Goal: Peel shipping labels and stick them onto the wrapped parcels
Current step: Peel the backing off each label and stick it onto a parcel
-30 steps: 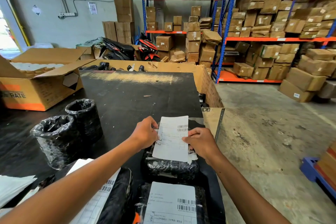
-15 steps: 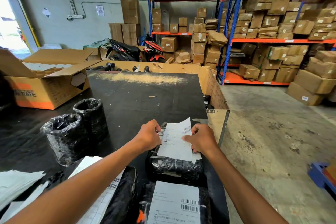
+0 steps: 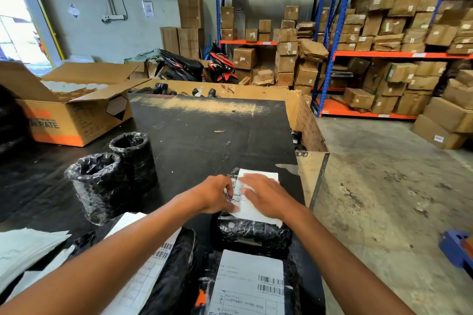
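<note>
I see the black table [image 3: 204, 140], then a black wrapped parcel [image 3: 253, 235] near its right edge, label [image 3: 258, 208] lying on top. My right hand [image 3: 266, 197] presses it with flat fingers; my left hand [image 3: 215, 195] seems curled, maybe pinching the label's edge.

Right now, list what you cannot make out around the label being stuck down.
- Shipping label print, head view: covered by both hands, blurred.
- Left hand fingertips: tucked under the label's edge.
- Wrapped parcel top: hidden beneath the label.
- Right hand contact: whether the label sticks fully is unclear.
</note>
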Available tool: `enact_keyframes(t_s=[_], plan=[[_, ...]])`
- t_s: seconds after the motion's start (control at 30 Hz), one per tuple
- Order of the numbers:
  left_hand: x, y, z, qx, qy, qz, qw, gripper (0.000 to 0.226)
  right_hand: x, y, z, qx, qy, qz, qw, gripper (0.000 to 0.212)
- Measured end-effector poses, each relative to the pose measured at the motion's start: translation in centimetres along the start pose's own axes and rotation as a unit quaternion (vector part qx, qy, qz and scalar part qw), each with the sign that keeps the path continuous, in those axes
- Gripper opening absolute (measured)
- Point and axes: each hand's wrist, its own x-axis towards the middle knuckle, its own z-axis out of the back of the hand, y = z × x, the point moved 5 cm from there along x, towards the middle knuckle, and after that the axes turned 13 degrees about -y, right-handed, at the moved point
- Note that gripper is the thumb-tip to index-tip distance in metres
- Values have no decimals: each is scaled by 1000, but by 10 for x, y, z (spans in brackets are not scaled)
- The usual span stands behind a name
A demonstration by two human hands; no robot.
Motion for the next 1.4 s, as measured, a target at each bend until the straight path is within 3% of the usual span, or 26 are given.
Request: enact_keyframes(t_s=[0.1, 0.23, 0.37, 0.47, 0.53, 0.6, 0.77, 0.9, 1.03, 1.4], plan=[[-2, 1, 1, 12, 19, -5, 1000, 31, 17, -5, -14, -21, 65, -1, 998, 51], [-4, 4, 2, 2, 45, 4, 999, 39, 23, -31, -13, -61, 56, -83, 993, 64], [-2, 11, 0, -31, 79, 23, 996, 40, -7, -31, -14, -63, 65, -71, 993, 71], [-1, 14, -1, -58, 79, 57, 994, 39, -39, -37, -4, 20, 70, -124, 990, 86], [-3, 15, 3, -27, 70, 70, 995, 41, -57, -46, -4, 111, 73, -188, 973, 108], [-7, 21, 2, -17, 98, 103, 990, 56, -69, -48, -2, 167, 62, -216, 960, 123], [-8, 28, -3, -46, 125, 132, 982, 99, -71, -40, 2, 278, -12, -233, 932, 92], [-6, 18, 10, -168, 81, 169, 968, 77, -68, -36, 11, 310, -80, -258, 911, 70], [-17, -4, 33, -189, 43, 132, 972, 53, -77, -21, 39, 321, -122, -285, 895, 55], [-138, -37, 64, -136, 34, -10, 990, 51, -183, 57, 102, 261, -201, -263, 907, 50]])
